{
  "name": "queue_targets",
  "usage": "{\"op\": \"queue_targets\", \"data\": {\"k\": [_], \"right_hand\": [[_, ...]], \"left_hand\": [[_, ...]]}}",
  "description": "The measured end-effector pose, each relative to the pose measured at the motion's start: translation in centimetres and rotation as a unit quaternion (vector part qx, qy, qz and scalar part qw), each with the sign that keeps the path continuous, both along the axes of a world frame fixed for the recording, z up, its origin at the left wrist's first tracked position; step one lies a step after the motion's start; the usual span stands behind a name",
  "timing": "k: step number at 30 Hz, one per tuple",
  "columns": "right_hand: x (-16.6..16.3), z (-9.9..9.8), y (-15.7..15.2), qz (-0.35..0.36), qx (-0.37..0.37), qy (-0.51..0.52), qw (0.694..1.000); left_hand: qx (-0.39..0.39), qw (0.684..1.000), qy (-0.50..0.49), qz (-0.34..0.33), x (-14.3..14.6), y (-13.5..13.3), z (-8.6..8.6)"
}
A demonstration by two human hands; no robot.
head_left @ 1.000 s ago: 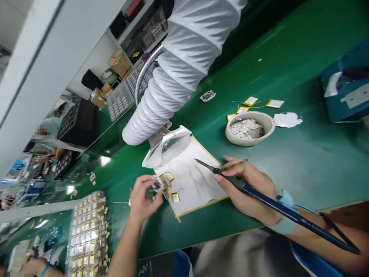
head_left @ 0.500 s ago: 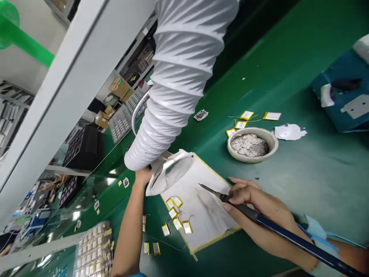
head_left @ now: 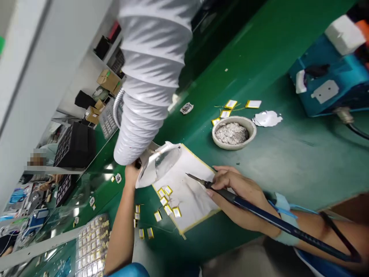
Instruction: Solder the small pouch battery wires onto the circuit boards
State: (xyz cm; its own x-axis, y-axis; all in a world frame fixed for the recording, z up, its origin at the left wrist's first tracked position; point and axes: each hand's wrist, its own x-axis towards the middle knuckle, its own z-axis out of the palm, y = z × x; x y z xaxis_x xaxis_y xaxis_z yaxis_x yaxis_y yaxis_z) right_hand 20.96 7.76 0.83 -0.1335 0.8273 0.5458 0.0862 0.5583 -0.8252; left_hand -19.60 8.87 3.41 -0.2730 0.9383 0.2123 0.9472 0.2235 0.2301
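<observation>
At wht sheet [head_left: 178,181]: my R hand [head_left: 239,188] grips soldering iron [head_left: 265,215]
Hose [head_left: 150,92] end: my L hand [head_left: 132,175] part-hidden, can't tell grip

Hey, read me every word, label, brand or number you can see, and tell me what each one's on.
No text can be read in this view.
Yellow-edged packs: any print is too small.
Soldering iron: no legible marking.
White sheet: smudges, no lettering I can make out.
Blue box: no legible label.
Cardboard boxes: too small and blurred.
</observation>
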Motion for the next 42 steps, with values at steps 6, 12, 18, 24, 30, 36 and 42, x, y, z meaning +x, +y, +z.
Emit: {"op": "queue_targets", "data": {"k": [6, 12, 18, 24, 30, 36, 42], "right_hand": [[0.5, 0.3, -0.2, -0.002, -0.022, 0.002, 1.0], [0.6, 0.0, -0.6, -0.006, -0.05, -0.012, 0.999], [0.4, -0.5, -0.5, -0.035, -0.045, -0.001, 0.998], [0.0, -0.6, -0.2, -0.046, -0.061, 0.005, 0.997], [0.4, -0.1, -0.6, -0.054, -0.09, -0.004, 0.994], [4.4, 1.3, -0.2, -0.084, -0.041, -0.004, 0.996], [8.6, -1.1, 1.8, -0.176, -0.015, 0.004, 0.984]], "left_hand": [[0.011, 0.999, -0.025, 0.033, 5.8, -13.4, 0.6], [-0.008, 0.993, 0.0, -0.117, 18.5, -12.7, -0.7], [-0.014, 0.997, 0.005, -0.078, 21.9, -10.8, -1.3], [0.046, 0.988, -0.024, -0.143, 21.7, -11.5, -1.0], [0.028, 0.991, 0.001, -0.132, 22.2, -10.0, -2.1], [0.11, 0.974, 0.071, -0.185, 20.6, -13.6, -0.1], [0.112, 0.983, 0.009, -0.148, 15.1, -19.7, 2.4]]}}
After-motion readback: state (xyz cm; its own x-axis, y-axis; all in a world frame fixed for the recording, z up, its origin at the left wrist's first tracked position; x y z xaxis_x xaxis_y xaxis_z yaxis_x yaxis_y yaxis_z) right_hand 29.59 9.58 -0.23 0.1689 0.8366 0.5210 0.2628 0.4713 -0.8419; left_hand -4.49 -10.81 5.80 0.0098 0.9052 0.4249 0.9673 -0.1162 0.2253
